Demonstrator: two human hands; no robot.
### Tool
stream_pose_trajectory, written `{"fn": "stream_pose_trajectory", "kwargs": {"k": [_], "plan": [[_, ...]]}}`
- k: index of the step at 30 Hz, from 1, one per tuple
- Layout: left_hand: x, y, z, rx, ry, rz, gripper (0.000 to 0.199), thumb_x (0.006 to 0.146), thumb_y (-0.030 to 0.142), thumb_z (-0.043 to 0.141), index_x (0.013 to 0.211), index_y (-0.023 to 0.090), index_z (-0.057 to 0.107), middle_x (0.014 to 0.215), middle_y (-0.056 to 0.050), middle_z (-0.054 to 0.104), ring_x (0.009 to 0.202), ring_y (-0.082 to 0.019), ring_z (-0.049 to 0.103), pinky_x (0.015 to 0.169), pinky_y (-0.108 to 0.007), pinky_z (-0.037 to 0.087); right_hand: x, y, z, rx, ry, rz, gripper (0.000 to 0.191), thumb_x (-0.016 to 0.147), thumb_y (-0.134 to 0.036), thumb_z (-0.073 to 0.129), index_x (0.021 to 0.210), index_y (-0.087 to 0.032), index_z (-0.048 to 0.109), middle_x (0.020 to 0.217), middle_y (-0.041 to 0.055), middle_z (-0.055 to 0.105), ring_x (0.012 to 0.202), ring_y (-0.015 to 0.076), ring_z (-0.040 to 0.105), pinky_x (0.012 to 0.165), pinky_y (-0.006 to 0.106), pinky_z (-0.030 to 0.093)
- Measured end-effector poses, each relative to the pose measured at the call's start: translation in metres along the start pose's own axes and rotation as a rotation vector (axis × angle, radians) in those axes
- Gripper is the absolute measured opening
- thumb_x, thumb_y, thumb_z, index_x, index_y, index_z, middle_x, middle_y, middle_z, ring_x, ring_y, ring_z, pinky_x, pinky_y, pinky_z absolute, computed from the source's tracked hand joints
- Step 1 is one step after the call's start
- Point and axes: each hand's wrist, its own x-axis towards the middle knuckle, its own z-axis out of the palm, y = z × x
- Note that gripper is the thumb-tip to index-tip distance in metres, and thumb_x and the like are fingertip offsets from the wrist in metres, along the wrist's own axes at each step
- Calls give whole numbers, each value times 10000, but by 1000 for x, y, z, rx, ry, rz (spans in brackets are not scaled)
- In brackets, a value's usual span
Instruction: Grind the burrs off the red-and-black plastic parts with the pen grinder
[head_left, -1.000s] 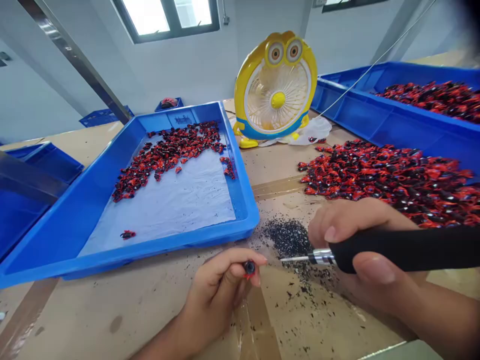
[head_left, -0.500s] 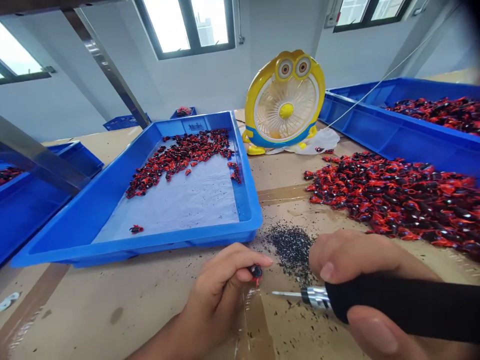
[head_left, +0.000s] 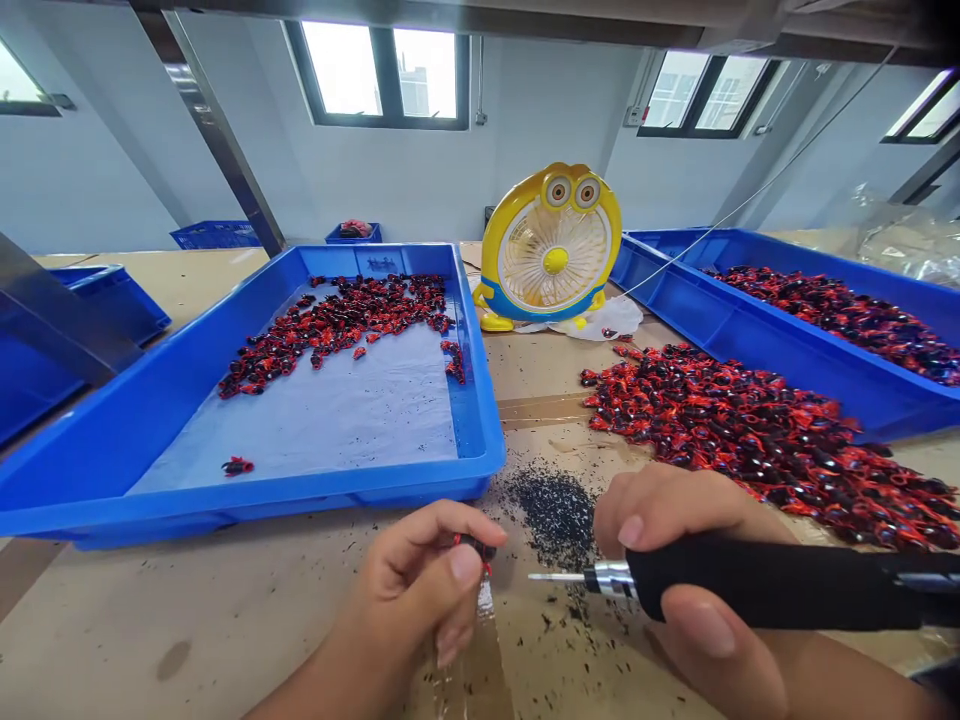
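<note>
My left hand (head_left: 427,580) pinches a small black-and-red part (head_left: 477,547) between thumb and fingers, low in the middle of the head view. My right hand (head_left: 697,540) is wrapped round a thick black handpiece (head_left: 757,582), which looks like a power engraver or trimming pen. Its silver collar and thin metal tip (head_left: 556,577) point left at the held part, with a gap between them. Beneath and behind the tip, black shavings (head_left: 559,512) lie heaped on the brown tabletop (head_left: 300,600).
A blue tray (head_left: 300,490) at left holds many black-and-red parts on a white sheet. More parts form a pile (head_left: 720,420) at right, beside another blue tray (head_left: 750,345). A yellow fan (head_left: 551,250) stands behind. A metal post (head_left: 225,140) slants at left.
The camera view has tilted and shifted. My left hand has turned the part, with the thumb now across its near side. The tool tip stays apart from it.
</note>
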Motion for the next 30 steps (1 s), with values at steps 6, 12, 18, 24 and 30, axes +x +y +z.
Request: {"fn": "stream_pose_trajectory", "kwargs": {"k": [6, 12, 18, 24, 30], "plan": [[3, 5, 3, 15, 9, 0, 245, 986, 443, 804, 1162, 273, 787, 816, 29, 721, 483, 4, 505, 506, -102, 446, 10, -7, -1, -64, -5, -88, 249, 1032, -497, 667, 974, -255, 641, 695, -11, 570, 533, 144, 572, 482, 311, 437], [9, 2, -1, -68, -43, 73, 112, 1021, 352, 764, 1091, 267, 785, 1205, -35, 840, 543, -65, 762, 584, -166, 611, 8, -12, -2, -52, -41, -59, 210, 1008, -475, 694, 998, -272, 641, 694, -11, 644, 569, 148, 633, 529, 298, 489], [7, 6, 7, -186, -11, -26, 158, 937, 348, 861, 1059, 250, 839, 988, 2, 798, 439, 17, 593, 447, -91, 517, -1, -8, 7, 30, 15, -103, 219, 979, -476, 743, 1014, -271, 674, 669, -11, 656, 564, 158, 627, 506, 300, 456], [4, 15, 16, -249, 153, -59, 265, 824, 401, 953, 1026, 275, 836, 897, 35, 724, 432, 44, 454, 416, -88, 438, -8, -7, 7, 77, 53, -36, 266, 969, -509, 789, 1103, -292, 713, 773, -3, 692, 627, 154, 618, 548, 311, 450], [2, 18, 20, -268, 128, 12, 313, 763, 469, 982, 913, 226, 855, 855, 11, 759, 413, 50, 391, 404, -97, 399, 5, -14, -3, -21, -35, -51, 245, 996, -517, 756, 1002, -277, 712, 716, 9, 688, 600, 154, 666, 511, 277, 485]]}}
